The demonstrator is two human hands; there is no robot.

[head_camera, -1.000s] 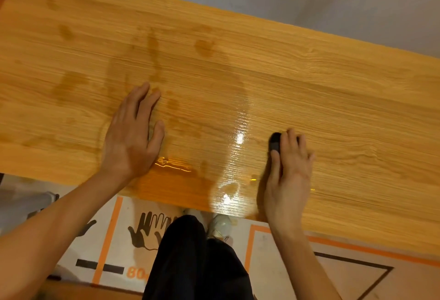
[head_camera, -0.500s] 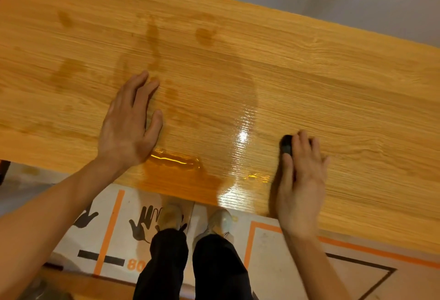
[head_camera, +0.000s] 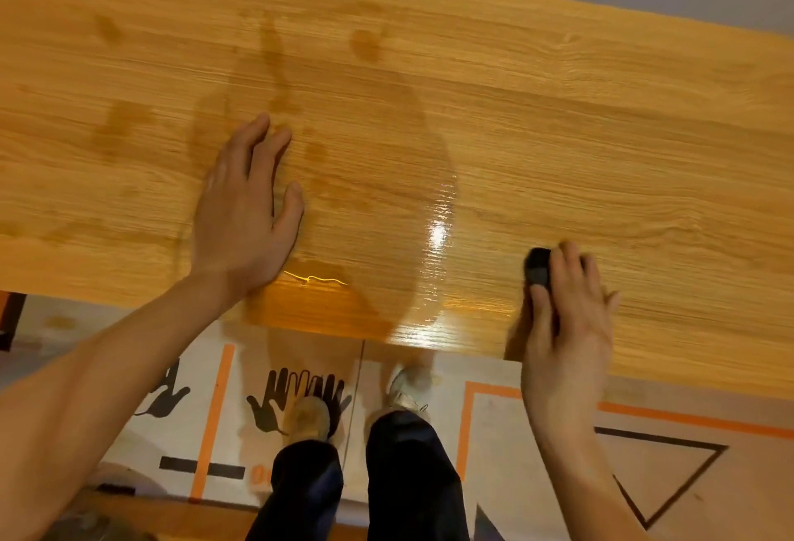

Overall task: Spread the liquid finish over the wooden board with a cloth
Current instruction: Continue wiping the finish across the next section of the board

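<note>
Across most of my view runs one wooden board (head_camera: 558, 119), its near edge slanting from left down to right. On it I count one broad wet patch of liquid finish (head_camera: 386, 205), glossy and darker than the dry wood, reaching the near edge between the two hands, with a thicker bright pool (head_camera: 318, 280) close to that edge. Several smaller dark spots lie farther left and toward the far side.

I see two hands. My left hand (head_camera: 245, 214) lies flat on the board at the patch's left margin, fingers straight and holding nothing. My right hand (head_camera: 567, 317) sits near the board's near edge, just right of the wet patch, pressing down on one dark cloth (head_camera: 538, 267); only a small part of it shows beyond the fingertips, with the thumb alongside it and the fingers laid over it, so I read it as held under the hand.

Below the board I count two legs in dark trousers (head_camera: 412, 476), two shoes, and a floor sheet (head_camera: 215, 390) printed with black hand outlines and orange lines.
</note>
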